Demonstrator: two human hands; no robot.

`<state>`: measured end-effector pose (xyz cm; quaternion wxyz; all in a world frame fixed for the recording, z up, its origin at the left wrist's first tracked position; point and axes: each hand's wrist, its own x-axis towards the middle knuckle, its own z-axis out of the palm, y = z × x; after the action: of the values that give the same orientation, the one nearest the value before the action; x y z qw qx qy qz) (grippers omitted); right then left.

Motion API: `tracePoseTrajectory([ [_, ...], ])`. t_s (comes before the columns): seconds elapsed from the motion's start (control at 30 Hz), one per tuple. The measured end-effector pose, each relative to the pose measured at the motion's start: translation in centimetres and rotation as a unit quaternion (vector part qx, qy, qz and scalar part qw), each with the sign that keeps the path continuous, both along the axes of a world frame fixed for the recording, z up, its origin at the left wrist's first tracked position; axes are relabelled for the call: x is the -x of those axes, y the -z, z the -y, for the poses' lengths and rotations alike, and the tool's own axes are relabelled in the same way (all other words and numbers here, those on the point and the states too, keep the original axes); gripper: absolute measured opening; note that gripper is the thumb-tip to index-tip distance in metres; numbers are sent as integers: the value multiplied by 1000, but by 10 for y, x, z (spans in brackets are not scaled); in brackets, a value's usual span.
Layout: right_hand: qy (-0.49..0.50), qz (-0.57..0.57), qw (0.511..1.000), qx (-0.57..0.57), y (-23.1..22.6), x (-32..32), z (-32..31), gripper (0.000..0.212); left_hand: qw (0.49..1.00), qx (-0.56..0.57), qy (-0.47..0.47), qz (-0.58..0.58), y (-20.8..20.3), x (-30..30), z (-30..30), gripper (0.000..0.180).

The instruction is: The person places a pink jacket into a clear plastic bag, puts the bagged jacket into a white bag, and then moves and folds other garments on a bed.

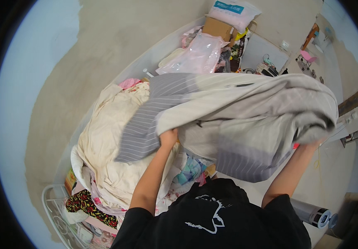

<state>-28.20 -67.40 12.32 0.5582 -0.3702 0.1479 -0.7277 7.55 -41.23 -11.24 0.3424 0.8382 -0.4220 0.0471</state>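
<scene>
A large grey and off-white bed sheet point(245, 112) with striped grey bands hangs in the air before me, stretched sideways and blurred in places. My left hand point(169, 139) is closed on its near edge, close to the striped part. At the other end my right hand point(311, 146) holds up the bunched right side; the folds cover most of its fingers. Below and left of the sheet lies a cream quilt point(114, 120), heaped on the bed. A blue checked cloth point(190, 170) shows under the sheet between my arms.
Against the wall are a clear pink plastic bag point(197, 54), a cardboard box point(218, 29) and a white packed bag point(234, 14). A white metal bed frame point(56, 207) stands at the lower left, near a dark patterned cloth point(89, 207). A grey cylinder point(312, 213) is beside my right arm.
</scene>
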Motion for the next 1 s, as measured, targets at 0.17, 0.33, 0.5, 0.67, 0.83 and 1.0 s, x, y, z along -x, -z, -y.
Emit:
tracePoseTrajectory([
  [0.17, 29, -384, 909, -159, 53, -32, 24, 30, 964, 12, 187, -188, -34, 51, 66, 85],
  [0.33, -231, -545, 798, -110, 99, -121, -71, 36, 931, -35, 305, -196, -5, 113, 66, 93],
  [0.5, -552, -398, 730, -59, 111, -161, -95, 34, 832, 142, 204, -495, 3, 73, 49, 74],
  [0.67, -660, -190, 702, -188, 135, -209, -73, 28, 681, 350, -58, -641, -56, 9, -25, 58],
  [0.83, -461, -494, 678, -290, 377, -189, -37, 33, 850, 218, -471, -94, -89, -55, -142, 47],
  [1.0, -320, -415, 641, -561, 463, -142, -59, 50, 800, 60, -564, -196, -34, 5, -189, 52],
])
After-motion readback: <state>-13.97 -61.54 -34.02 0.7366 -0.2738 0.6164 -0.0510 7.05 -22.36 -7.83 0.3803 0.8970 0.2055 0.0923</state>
